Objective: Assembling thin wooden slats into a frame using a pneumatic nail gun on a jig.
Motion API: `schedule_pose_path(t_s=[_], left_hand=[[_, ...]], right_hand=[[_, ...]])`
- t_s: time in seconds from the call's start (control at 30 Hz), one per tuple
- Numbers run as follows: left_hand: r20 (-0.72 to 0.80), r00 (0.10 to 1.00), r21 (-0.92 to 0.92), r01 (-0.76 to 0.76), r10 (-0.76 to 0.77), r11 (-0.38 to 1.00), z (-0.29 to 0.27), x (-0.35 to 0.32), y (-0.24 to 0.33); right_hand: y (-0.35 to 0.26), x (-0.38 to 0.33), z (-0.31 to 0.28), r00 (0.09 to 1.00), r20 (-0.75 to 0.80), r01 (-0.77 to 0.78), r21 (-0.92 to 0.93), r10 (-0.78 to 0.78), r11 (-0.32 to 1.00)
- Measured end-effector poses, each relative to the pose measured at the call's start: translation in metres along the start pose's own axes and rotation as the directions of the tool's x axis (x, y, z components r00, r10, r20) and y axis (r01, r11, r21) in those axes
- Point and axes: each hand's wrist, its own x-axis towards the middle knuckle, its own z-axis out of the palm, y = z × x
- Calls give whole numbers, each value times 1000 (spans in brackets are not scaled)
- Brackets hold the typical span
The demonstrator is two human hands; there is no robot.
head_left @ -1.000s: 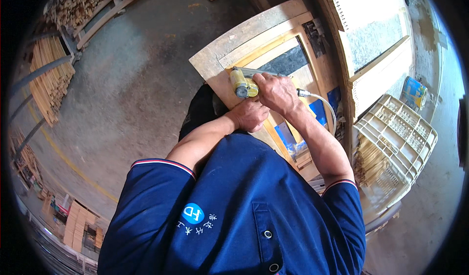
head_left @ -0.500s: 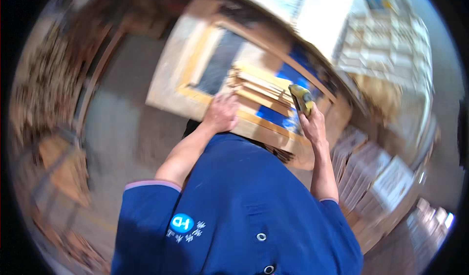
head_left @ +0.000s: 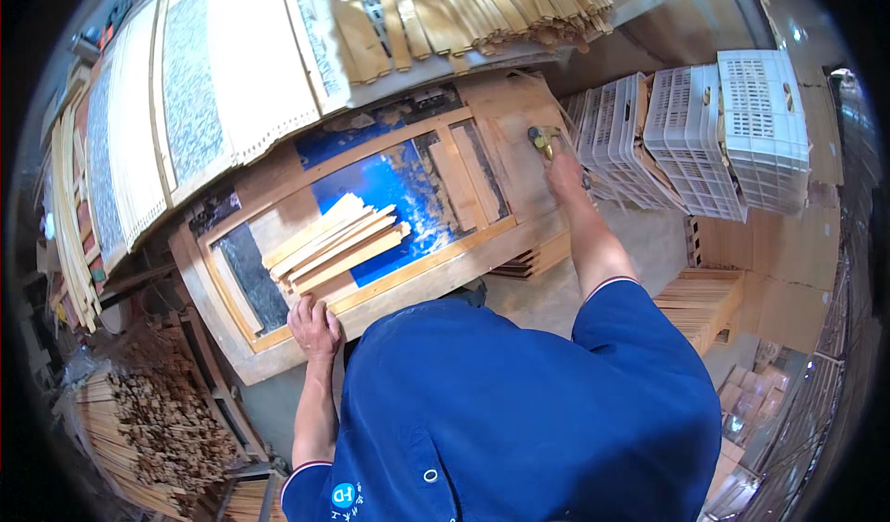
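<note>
Yellow nail gun (head_left: 540,138) gripped in right hand (head_left: 562,168) at right end of table (head_left: 510,105), probably out of the way of wood strips (head_left: 338,241). Loosely bunched inside wooden frame (head_left: 445,252), partly over blue patch (head_left: 375,179); left hand (head_left: 313,327) empty, fingers slightly apart, at near edge beside them, presumably for support.

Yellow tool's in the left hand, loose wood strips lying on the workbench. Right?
Wrong hand: the head view shows the yellow tool in the right hand. The loose wood strips do lie on the workbench.
</note>
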Motion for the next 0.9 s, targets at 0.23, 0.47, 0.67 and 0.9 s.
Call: schedule_pose_path(t_s=[0.23,0.47,0.67,0.9], left_hand=[[41,997,83,58,-61,995,6,-2,9],[69,993,120,83,-91,989,7,-4,12],[52,996,116,64,-71,991,6,3,13],[20,998,73,58,-60,996,5,-4,12]], right_hand=[[5,72,19,985,-152,102,97,-86,990],[-45,86,4,887,-373,352,160,-274,922],[-236,14,16,514,-229,850,263,-827,456],[-336,-32,11,608,-90,794,83,-788,603]])
